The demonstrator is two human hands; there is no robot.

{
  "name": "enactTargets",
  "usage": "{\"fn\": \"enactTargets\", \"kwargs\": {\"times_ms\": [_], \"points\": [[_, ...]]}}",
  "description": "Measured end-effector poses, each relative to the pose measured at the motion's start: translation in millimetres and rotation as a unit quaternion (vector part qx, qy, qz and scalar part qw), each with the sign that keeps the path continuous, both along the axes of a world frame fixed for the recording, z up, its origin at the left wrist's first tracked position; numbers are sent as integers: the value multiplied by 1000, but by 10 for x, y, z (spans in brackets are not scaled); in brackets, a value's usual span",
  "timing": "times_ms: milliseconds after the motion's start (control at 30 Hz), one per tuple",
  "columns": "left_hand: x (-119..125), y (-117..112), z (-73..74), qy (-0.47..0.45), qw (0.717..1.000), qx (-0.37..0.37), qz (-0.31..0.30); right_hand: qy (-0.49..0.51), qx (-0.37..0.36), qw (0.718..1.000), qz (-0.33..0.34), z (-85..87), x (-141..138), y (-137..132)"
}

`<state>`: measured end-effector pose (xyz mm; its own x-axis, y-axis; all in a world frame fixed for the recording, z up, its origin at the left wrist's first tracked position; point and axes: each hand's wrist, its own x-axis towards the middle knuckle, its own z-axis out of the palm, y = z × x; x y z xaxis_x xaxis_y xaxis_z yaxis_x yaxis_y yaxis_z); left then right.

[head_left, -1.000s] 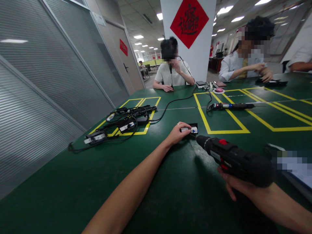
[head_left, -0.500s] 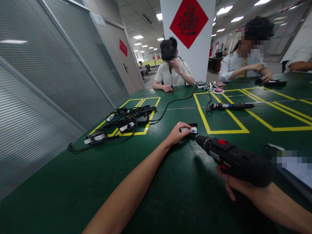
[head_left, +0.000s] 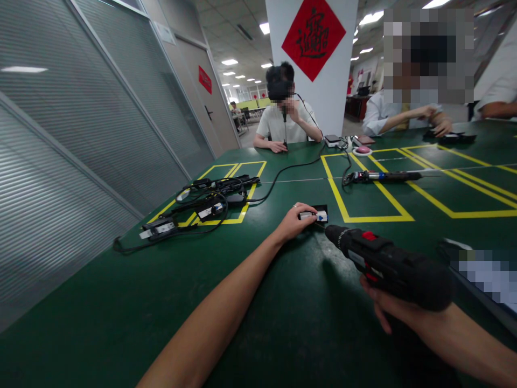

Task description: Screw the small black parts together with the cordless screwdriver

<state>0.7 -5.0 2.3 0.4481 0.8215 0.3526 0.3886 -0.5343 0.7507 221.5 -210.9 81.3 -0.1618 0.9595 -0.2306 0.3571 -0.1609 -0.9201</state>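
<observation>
My left hand (head_left: 294, 221) reaches out over the green table (head_left: 226, 323) and pinches a small black device with a white and blue label (head_left: 317, 215), holding it down on the table. My right hand (head_left: 390, 307) grips a black cordless screwdriver with a red switch (head_left: 388, 264). Its nose points at the small device, the tip right beside it. Most of my right hand's fingers are hidden under the tool's body.
A tangle of black cables and adapters (head_left: 202, 205) lies in a yellow-taped box at the left. A long tool (head_left: 383, 175) lies in another yellow box farther back. Two people sit at the far side; a third person's arm (head_left: 498, 110) shows at the right edge. A blurred object (head_left: 480, 269) lies at right.
</observation>
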Motion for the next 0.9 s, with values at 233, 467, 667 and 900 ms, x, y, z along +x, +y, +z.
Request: {"fn": "enactTargets", "kwargs": {"times_ms": [233, 467, 667, 900], "points": [[-3, 14, -14, -1, 1000, 12, -6, -4, 1, 1000, 24, -7, 23, 13], [-5, 8, -19, -3, 1000, 14, -9, -8, -16, 1000, 23, -35, 21, 5], [-5, 18, -17, 3, 1000, 6, -2, -5, -10, 1000, 14, -14, 11, 18], [-7, 3, 3, 1, 1000, 4, -5, -23, -1, 1000, 18, -22, 17, 7]]}}
